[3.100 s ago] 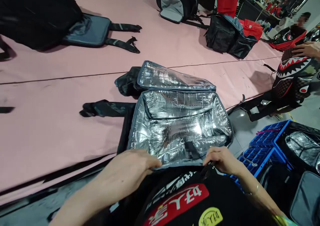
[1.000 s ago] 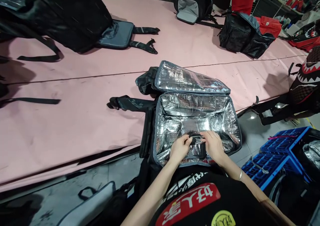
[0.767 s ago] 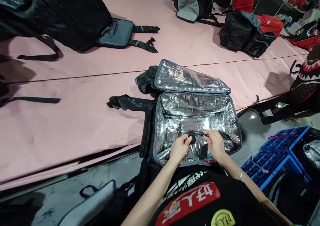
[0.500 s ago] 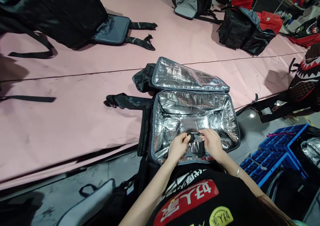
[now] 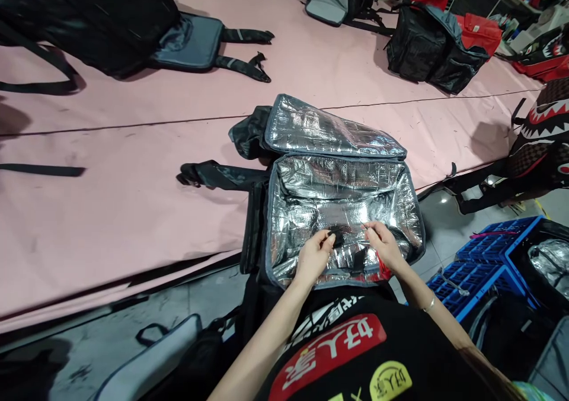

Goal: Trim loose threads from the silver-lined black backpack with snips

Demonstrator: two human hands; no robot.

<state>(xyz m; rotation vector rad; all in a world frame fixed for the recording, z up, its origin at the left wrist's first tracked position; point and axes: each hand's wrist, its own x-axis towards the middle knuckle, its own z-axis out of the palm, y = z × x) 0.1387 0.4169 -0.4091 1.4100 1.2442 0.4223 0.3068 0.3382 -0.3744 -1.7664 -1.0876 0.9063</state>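
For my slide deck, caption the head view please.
Both hands, left hand and right hand, pinch a black strap inside an open foil-lined bag.

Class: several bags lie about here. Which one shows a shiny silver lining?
The open insulated bag under both hands, at the pink table's near edge; the other table bags show black or grey.

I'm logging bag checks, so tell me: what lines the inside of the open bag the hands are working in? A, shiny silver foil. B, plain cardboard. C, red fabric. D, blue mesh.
A: the open bag shows crinkled silver foil on its walls and lid, with the left hand and right hand inside it.
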